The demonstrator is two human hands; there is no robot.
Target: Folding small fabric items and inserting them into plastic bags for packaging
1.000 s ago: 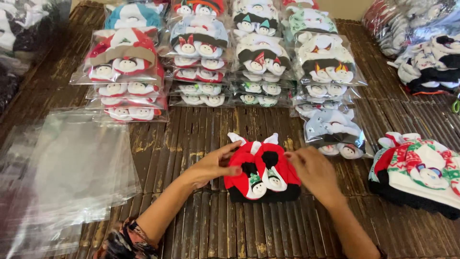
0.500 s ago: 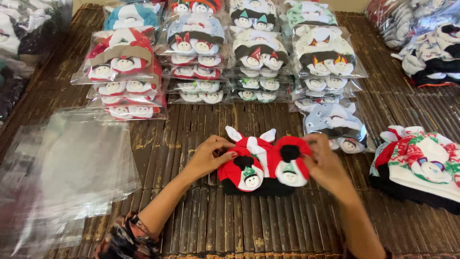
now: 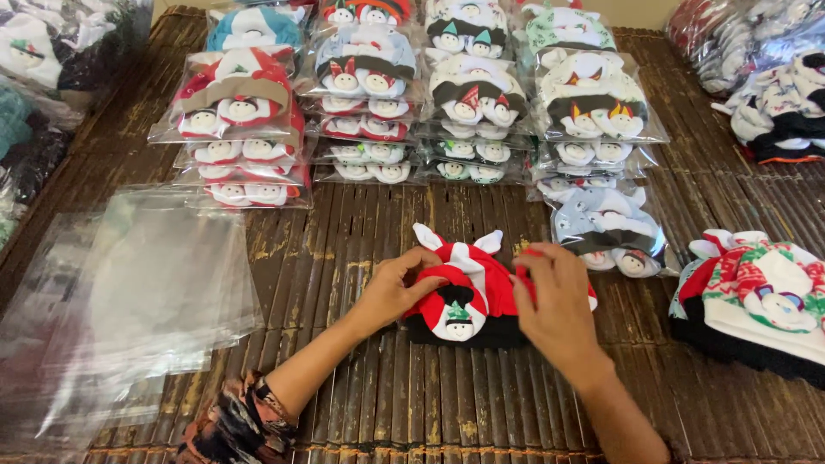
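Dark slatted bamboo table [image 3: 361, 258] is carrying everything. Stacks of bagged hats [image 3: 412, 94] are lying beyond the red hat; loose clear bags [image 3: 129, 292] well left of it. Red-and-white hat [image 3: 468, 288] is sitting mid-table. Left hand [image 3: 395, 288] is pinching its left edge; right hand [image 3: 554, 301] is curling over its right side, gripping fabric.

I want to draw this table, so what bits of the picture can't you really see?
- Red item, head view: its right part is behind the right hand; a second little face cannot be told.
- Left hand: fingertips tucked into the cloth.
- Clear bags: see-through and overlapping, count unclear.
- Top packets and right-hand heap: cut off by the picture's edges.
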